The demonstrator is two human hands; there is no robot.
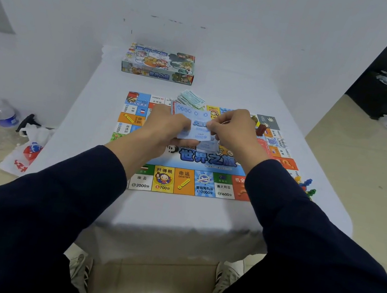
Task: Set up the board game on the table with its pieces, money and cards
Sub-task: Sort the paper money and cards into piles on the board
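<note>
While the white-covered table carries everything, the game board lies flat at its centre, with the game box beyond it at twelve o'clock and a heap of paper money on the board's far edge. Coloured pawns cluster at the board's four o'clock corner. Above the board's middle, the left hand grips a fan of blue cards, and the right hand pinches one card's edge at three o'clock of the fan. Both hands sit equally near; the cards' long axis runs roughly twelve to six, so I judge they will be set down straight below.
</note>
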